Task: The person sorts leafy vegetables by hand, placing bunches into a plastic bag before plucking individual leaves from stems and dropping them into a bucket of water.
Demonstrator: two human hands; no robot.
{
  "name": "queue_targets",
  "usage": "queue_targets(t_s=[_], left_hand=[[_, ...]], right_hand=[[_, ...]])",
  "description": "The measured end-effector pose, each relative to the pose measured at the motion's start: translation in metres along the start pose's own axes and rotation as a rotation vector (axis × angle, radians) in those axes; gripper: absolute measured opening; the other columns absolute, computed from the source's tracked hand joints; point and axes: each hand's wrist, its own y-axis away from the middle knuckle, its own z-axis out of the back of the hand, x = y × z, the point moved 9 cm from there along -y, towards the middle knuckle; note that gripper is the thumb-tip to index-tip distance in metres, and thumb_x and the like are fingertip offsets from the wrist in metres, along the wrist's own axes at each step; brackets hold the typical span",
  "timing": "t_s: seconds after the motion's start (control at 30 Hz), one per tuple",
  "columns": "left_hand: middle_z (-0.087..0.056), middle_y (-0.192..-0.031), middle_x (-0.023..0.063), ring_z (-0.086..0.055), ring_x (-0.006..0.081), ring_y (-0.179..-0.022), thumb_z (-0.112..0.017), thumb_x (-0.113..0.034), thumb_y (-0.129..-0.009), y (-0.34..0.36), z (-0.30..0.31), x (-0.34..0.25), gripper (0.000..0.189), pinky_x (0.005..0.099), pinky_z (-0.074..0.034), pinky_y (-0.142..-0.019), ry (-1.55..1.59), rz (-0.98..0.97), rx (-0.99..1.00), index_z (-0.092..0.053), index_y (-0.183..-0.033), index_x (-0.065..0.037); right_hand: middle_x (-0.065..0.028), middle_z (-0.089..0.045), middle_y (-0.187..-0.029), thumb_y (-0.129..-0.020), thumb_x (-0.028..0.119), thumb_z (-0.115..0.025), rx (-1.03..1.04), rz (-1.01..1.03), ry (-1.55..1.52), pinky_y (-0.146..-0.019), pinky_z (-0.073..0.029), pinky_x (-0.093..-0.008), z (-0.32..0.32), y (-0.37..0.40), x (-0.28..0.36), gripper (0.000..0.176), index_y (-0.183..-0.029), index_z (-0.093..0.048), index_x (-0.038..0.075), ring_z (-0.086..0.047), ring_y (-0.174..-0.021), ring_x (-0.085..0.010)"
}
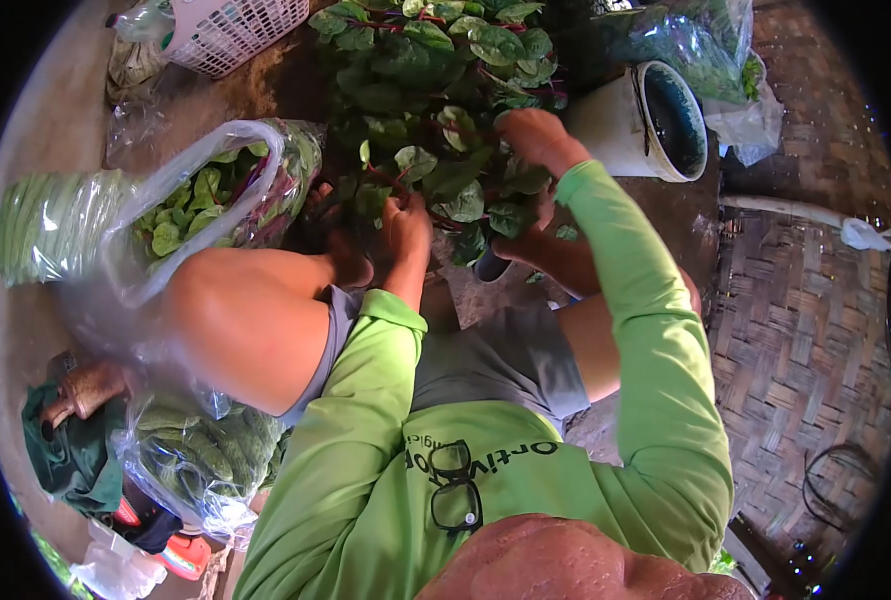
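A large heap of red-stemmed leafy greens (416,70), which look like Malabar spinach, lies on the ground in front of my feet. My left hand (406,225) is closed around a leafy stem (388,180) at the near side of the heap. Over the heap's right side, my right hand (538,138) is closed, knuckles up, close to the white bucket. Its fingertips are partly hidden, so what they grip cannot be made out. Between and below both hands, broad green leaves (461,203) hang near my feet.
On my left stand an open plastic bag of greens (181,215), a bag of long green pods (56,225) and a bag of gourd-like vegetables (206,445). A white basket (236,35) is behind. On the right are a bucket (616,120), bagged greens (686,45) and a woven mat (796,320).
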Motion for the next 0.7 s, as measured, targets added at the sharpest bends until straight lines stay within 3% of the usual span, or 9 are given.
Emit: queue_targets(t_s=[0.07, 0.17, 0.27, 0.3, 0.4, 0.53, 0.63, 0.7], left_hand=[[-0.067, -0.099, 0.0205, -0.063, 0.0352, -0.097, -0.064, -0.035, -0.084, -0.004, -0.007, 0.012, 0.039, 0.0423, -0.046, -0.086, 0.049, 0.063, 0.020, -0.065, -0.096, 0.002], [-0.067, -0.097, 0.0184, -0.063, 0.0312, -0.093, -0.065, -0.033, -0.083, -0.005, -0.010, 0.013, 0.041, 0.0400, -0.047, -0.084, 0.164, 0.064, 0.005, -0.066, -0.099, 0.004], [-0.067, -0.091, 0.0123, -0.062, 0.0245, -0.083, -0.068, -0.030, -0.084, 0.006, 0.003, -0.012, 0.043, 0.0370, -0.048, -0.078, 0.136, -0.005, -0.025, -0.065, -0.107, 0.006], [-0.067, -0.091, 0.0113, -0.062, 0.0228, -0.083, -0.068, -0.030, -0.085, 0.004, -0.002, -0.008, 0.044, 0.0362, -0.048, -0.078, 0.140, -0.009, -0.016, -0.064, -0.110, 0.006], [-0.065, -0.091, 0.0089, -0.061, 0.0181, -0.082, -0.068, -0.028, -0.086, -0.004, -0.026, 0.010, 0.045, 0.0336, -0.048, -0.075, 0.245, 0.057, 0.063, -0.062, -0.116, 0.005], [-0.068, -0.095, 0.0174, -0.064, 0.0268, -0.091, -0.066, -0.029, -0.083, 0.006, -0.030, -0.002, 0.043, 0.0363, -0.047, -0.085, 0.294, 0.110, 0.153, -0.065, -0.106, 0.007], [-0.067, -0.094, 0.0131, -0.061, 0.0206, -0.086, -0.067, -0.026, -0.082, 0.005, -0.036, -0.005, 0.038, 0.0331, -0.047, -0.081, 0.493, 0.030, 0.168, -0.064, -0.102, 0.007], [-0.067, -0.092, 0.0110, -0.059, 0.0181, -0.083, -0.068, -0.024, -0.082, 0.006, -0.039, 0.003, 0.035, 0.0322, -0.047, -0.077, 0.541, 0.105, 0.202, -0.064, -0.100, 0.005]], right_hand=[[-0.0162, -0.071, -0.091, -0.088, 0.016, -0.056, -0.069, 0.052, -0.077, -0.067, -0.055, -0.0435, 0.043, 0.015, 0.004, 0.020, -0.094, -0.070, 0.003, -0.069, -0.083, -0.0332], [-0.0079, -0.067, -0.078, -0.089, 0.018, -0.062, -0.045, 0.247, -0.397, -0.062, -0.050, -0.0360, 0.066, 0.023, -0.012, 0.020, -0.103, -0.069, 0.006, -0.064, -0.070, -0.0206], [-0.0017, -0.060, -0.069, -0.094, 0.019, -0.060, 0.261, -0.082, -0.830, -0.052, -0.042, -0.0257, 0.080, 0.053, -0.011, 0.020, -0.102, -0.068, 0.004, -0.052, -0.059, -0.0094], [0.0027, -0.056, -0.067, -0.095, 0.022, -0.062, 0.241, -0.089, -0.907, -0.048, -0.035, -0.0203, 0.088, 0.064, -0.003, 0.021, -0.102, -0.068, 0.002, -0.046, -0.057, -0.0027], [0.0036, -0.056, -0.068, -0.094, 0.021, -0.064, 0.222, -0.088, -1.047, -0.049, -0.036, -0.0206, 0.066, 0.070, 0.009, 0.021, -0.104, -0.068, 0.003, -0.047, -0.059, -0.0027], [-0.0005, -0.061, -0.075, -0.092, 0.019, -0.067, 0.200, 0.048, -1.059, -0.056, -0.045, -0.0244, 0.030, 0.059, 0.052, 0.028, -0.112, -0.067, -0.001, -0.054, -0.065, -0.0071], [-0.0042, -0.065, -0.078, -0.089, 0.018, -0.069, 0.285, 0.019, -0.991, -0.062, -0.050, -0.0285, 0.005, 0.057, 0.081, 0.028, -0.112, -0.070, 0.001, -0.058, -0.067, -0.0104], [-0.0074, -0.066, -0.075, -0.087, 0.020, -0.069, 0.284, 0.027, -0.913, -0.063, -0.050, -0.0312, -0.008, 0.057, 0.088, 0.028, -0.109, -0.071, 0.003, -0.061, -0.066, -0.0138]])
